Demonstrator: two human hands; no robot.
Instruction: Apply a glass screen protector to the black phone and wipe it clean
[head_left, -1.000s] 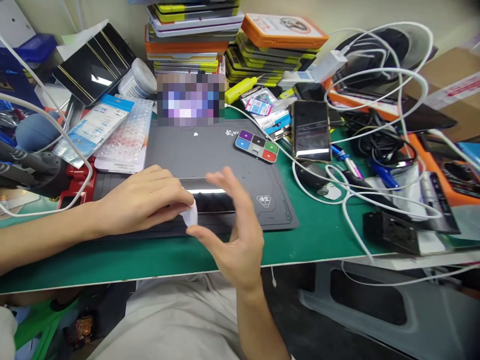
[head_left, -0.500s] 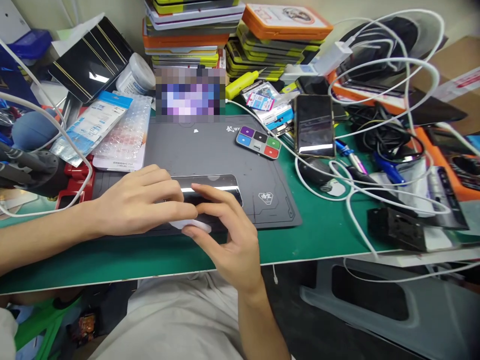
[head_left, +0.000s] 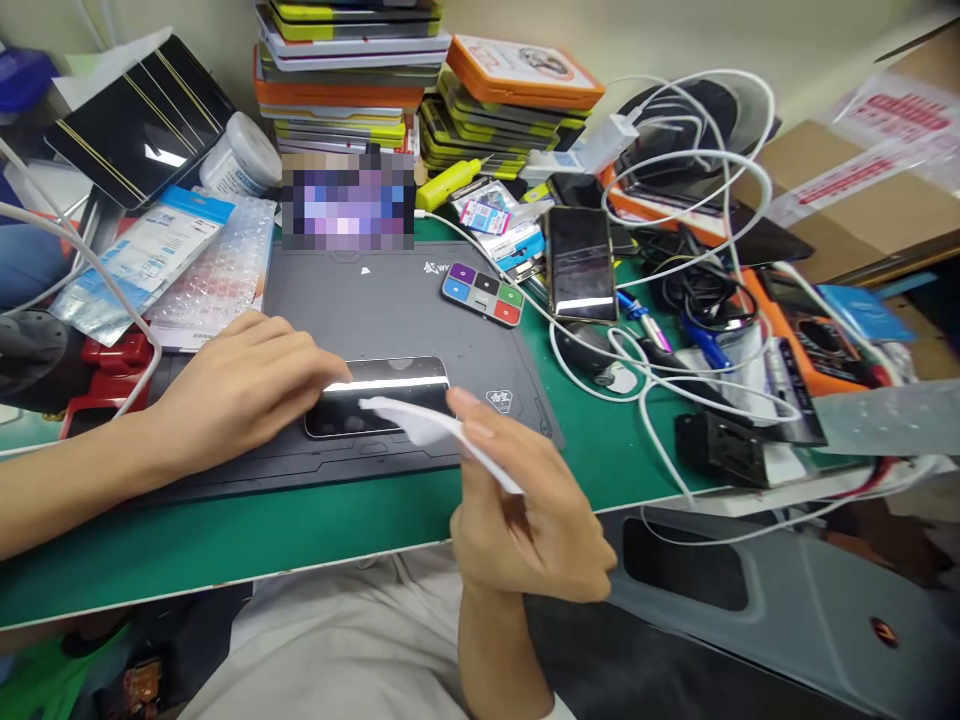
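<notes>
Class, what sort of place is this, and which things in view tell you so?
Probably an electronics repair bench: a phone-like device lies on a dark printed mat, with a yellow pointed tool just beyond.

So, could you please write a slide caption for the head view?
Right hand holds a white sheet over a phone; left hand at the phone's left end.

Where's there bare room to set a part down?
Grey mat: bare patch behind the phone lying on it, between the packets and coloured-square panel. Green tabletop: strip between mat and front edge, left of the right hand. Crowded: right side, with tangled white cables; back, with stacked boxes.
</notes>
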